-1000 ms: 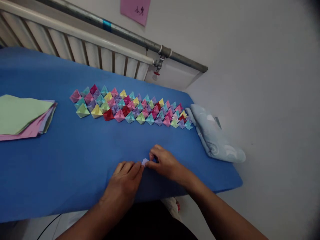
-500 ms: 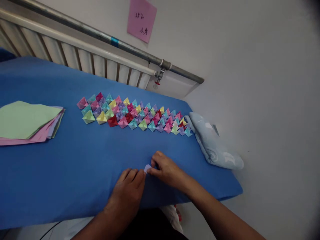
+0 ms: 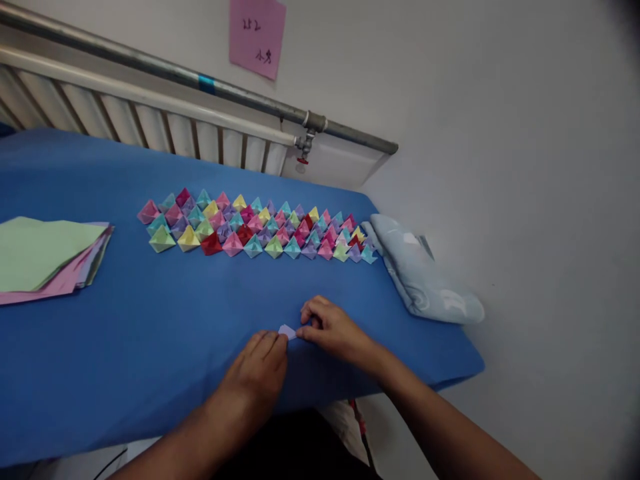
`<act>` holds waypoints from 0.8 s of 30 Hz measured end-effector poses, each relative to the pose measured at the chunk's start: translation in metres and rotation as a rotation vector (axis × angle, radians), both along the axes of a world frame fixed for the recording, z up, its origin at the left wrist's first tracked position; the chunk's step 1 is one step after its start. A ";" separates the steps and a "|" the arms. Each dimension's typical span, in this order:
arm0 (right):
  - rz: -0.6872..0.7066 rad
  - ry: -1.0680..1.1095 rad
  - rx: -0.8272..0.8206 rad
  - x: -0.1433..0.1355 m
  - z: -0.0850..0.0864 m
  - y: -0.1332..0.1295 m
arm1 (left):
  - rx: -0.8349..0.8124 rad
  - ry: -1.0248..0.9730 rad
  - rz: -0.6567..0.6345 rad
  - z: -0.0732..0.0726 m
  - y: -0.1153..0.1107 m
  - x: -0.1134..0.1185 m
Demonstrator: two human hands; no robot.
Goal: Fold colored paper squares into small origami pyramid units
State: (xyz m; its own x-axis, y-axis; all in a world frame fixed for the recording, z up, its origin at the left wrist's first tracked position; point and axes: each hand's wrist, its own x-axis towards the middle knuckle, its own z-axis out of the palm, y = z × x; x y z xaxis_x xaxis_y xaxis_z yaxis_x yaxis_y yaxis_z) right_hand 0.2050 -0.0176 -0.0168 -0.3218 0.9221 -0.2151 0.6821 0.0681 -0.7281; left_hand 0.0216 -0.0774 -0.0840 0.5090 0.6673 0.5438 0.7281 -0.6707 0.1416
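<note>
A small folded piece of pale purple paper lies at the blue surface's near side, between my two hands. My left hand is closed on its left end, fingers bent over it. At the right corner, my right hand pinches the paper between thumb and finger, the other fingers curled. Beyond the hands, several folded paper boats in pink, blue, green, yellow, red and purple stand in close rows. The paper's lower left part is hidden under my left fingers.
A stack of coloured paper sheets rests at the left on the blue cloth. A folded light-blue blanket lies on the right. Behind are a radiator, a metal pipe and a pink note on the wall.
The view has shifted slightly to the right. The purple paper now shows wider and flatter between my hands, and my right thumb has moved to its right corner.
</note>
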 end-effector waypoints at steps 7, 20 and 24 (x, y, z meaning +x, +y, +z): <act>-0.035 -0.053 0.004 -0.005 0.003 0.001 | -0.059 0.012 -0.083 0.016 0.015 -0.004; -0.038 -0.063 0.020 -0.005 0.001 0.000 | -0.035 0.098 -0.093 0.015 0.012 -0.002; 0.018 -0.046 0.081 -0.002 -0.006 0.000 | -0.020 0.069 -0.089 0.015 0.012 -0.002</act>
State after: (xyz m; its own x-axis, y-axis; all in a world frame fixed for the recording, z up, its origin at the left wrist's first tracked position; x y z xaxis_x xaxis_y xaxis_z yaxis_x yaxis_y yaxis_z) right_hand 0.2030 -0.0179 -0.0226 -0.3299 0.9312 -0.1551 0.7125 0.1378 -0.6880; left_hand 0.0194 -0.0655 -0.0689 0.6021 0.6284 0.4925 0.6744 -0.7305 0.1077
